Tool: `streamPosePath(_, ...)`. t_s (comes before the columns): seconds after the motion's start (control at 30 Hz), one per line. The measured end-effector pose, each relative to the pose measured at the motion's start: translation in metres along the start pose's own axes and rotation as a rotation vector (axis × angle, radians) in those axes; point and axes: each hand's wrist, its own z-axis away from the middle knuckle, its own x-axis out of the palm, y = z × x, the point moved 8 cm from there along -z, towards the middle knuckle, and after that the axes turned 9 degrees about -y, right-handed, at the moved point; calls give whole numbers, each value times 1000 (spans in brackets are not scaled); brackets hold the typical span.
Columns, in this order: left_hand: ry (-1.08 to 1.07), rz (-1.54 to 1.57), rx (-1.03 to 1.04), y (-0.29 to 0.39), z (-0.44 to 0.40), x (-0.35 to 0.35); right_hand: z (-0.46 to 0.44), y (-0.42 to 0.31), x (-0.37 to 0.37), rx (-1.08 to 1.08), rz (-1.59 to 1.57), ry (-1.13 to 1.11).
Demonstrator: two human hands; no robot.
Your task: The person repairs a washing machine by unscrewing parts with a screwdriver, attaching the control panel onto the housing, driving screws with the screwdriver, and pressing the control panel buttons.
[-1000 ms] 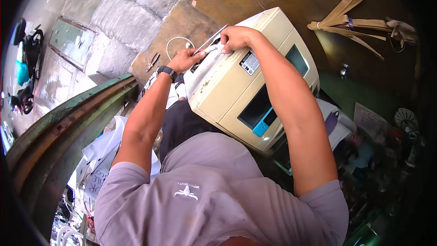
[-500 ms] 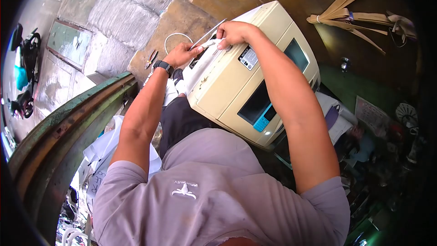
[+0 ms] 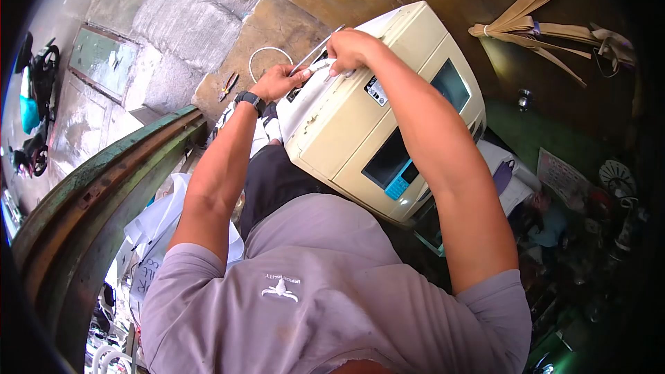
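Note:
A cream-coloured appliance with dark panels and a blue keypad lies tilted in front of me. My left hand, with a watch on the wrist, is closed on one end of a small white part above the appliance's open edge. At the other end of that part, my right hand is closed with its fingers pinched on it. A thin metal rod slants up between the hands; which hand bears it is unclear. Beyond my left hand a white cable loops over the brown board.
Pliers lie on the brown board left of the appliance. A rusty green metal rail runs along the left. Tan straps hang at the upper right, and motorbikes stand far left.
My right hand has shifted slightly left and its fingers have turned over the white part. My left hand has moved slightly up and left. Both stay closed.

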Motion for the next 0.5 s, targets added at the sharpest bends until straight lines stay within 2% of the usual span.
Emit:
streamPosePath(0.07, 8, 9, -11, -5, 2, 2, -6, 4, 5, -132, -211, -180)
streamPosePath(0.1, 14, 33, 17, -6, 2, 3, -12, 14, 8, -131, -212, -177)
streamPosePath(0.17, 21, 60, 47, -7, 0, 3, -16, 15, 16, -226, -468, -185)
streamPosePath(0.23, 16, 46, 43, -8, -1, 3, -24, 12, 15, -208, -397, -157)
streamPosePath(0.3, 10, 46, 33, -6, 1, 4, -3, -2, 3, 7, 56, -23)
streamPosePath(0.37, 3, 42, 34, -8, -6, 3, 10, -8, 7, 141, 67, 174)
streamPosePath(0.43, 16, 31, 77, -21, -14, 0, 10, -12, 12, 223, 99, 221)
streamPosePath(0.5, 8, 19, 63, -11, -6, -1, 14, -10, 9, 192, 93, 267)
